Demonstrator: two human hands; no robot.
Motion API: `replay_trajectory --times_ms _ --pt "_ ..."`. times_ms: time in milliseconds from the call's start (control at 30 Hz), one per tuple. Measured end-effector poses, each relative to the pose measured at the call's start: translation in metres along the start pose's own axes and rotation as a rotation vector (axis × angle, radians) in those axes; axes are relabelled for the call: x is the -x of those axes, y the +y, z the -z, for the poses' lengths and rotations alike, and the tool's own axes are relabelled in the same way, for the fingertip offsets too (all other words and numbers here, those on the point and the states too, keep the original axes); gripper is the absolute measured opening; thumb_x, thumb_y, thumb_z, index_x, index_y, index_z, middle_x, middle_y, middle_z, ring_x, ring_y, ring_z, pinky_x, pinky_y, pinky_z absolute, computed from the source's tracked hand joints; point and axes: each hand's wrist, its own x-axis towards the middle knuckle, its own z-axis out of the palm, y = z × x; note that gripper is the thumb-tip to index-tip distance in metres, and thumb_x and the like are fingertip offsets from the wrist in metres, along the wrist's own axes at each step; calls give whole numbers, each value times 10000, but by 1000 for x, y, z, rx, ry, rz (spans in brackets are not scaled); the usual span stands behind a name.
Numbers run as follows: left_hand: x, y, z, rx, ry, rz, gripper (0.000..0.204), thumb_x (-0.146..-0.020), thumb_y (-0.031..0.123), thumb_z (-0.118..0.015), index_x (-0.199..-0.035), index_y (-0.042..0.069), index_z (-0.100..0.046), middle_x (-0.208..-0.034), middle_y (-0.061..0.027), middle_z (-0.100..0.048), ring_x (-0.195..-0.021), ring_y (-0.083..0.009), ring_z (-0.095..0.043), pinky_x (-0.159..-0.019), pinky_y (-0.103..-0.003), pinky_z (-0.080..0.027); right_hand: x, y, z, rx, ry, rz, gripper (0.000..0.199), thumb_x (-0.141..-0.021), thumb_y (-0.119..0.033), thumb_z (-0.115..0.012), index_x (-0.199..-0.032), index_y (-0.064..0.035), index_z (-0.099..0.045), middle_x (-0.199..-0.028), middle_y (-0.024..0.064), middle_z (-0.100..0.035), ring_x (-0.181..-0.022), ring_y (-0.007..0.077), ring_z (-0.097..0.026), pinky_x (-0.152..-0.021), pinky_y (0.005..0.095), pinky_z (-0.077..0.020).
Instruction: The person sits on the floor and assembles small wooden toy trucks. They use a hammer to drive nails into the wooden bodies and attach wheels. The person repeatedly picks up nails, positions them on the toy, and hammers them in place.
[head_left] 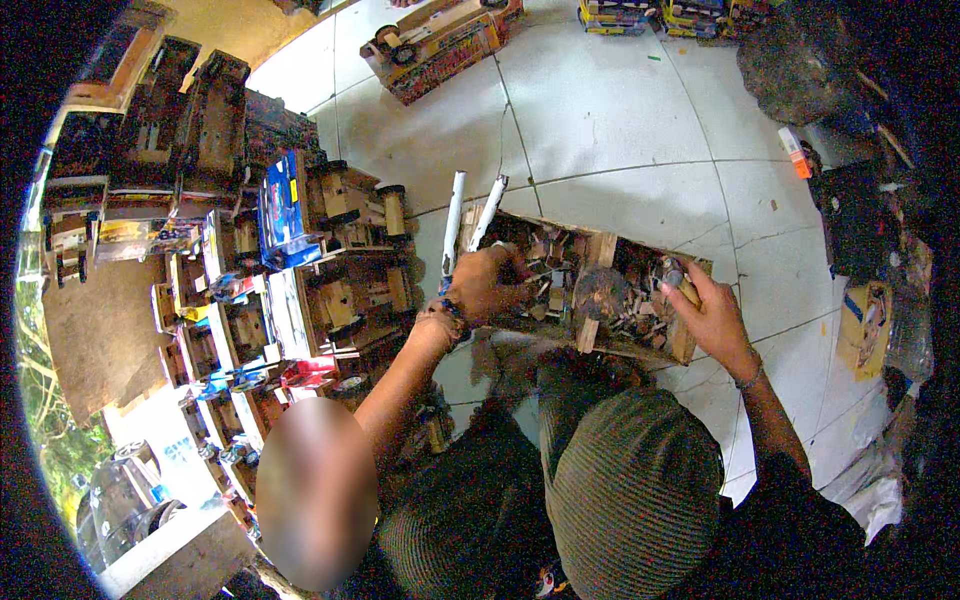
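A low wooden box [690, 340] stands on the floor before me, split by wooden crosspieces and filled with wood scraps and small loose bits. My left hand [488, 284] reaches over its left part, fingers curled down; what they pinch, if anything, is hidden. At the right end, my right hand [712, 312] is closed around a short tool [686, 290] with a yellowish grip and a greyish end, its exact kind unclear. Between the hands sits a dark round block [601, 291]. Two white sticks [453, 225] rise at the box's left end, beside my left hand.
Rows of wooden toy trucks [340, 300] crowd the left side, with a blue box [288, 205] among them. Another wooden toy vehicle [440, 45] is at the far side. A dark round stump [795, 70] and a yellow packet [862, 330] lie on the right.
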Motion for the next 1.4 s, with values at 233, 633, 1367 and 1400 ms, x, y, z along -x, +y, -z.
replay_trajectory --times_ms 233,633,1367,1400 --pt "8 12 20 246 37 59 279 -794 256 -799 -929 63 -650 -853 -109 -700 -801 -194 -666 -733 -345 -526 3 -14 1 -87 -26 35 501 -925 -363 -652 -1288 -31 -558 -989 206 -699 -881 369 -690 -772 424 -536" --pt "12 18 21 577 -8 52 255 -889 234 -749 -1033 51 -645 -866 -40 -701 -774 -103 -646 -700 -272 -528 3 -38 -16 -198 143 105 416 -936 -219 -660 -1287 -31 -539 -965 160 -689 -821 231 -673 -736 357 -513" --pt "121 66 123 811 563 222 256 -918 199 -721 -1082 8 -674 -1018 -37 -692 -944 -107 -628 -863 -249 -487 -48 -129 -8 232 -221 637 433 -876 -418 -679 -1130 -71 -634 -1070 144 -601 -980 330 -595 -876 465 -441" --pt "123 68 123 834 574 213 271 -910 186 -729 -1108 13 -663 -1017 -28 -694 -936 -106 -626 -859 -248 -487 -61 -137 -9 342 -234 755 412 -890 -350 -677 -1200 -85 -624 -1039 128 -586 -968 322 -582 -865 428 -443"
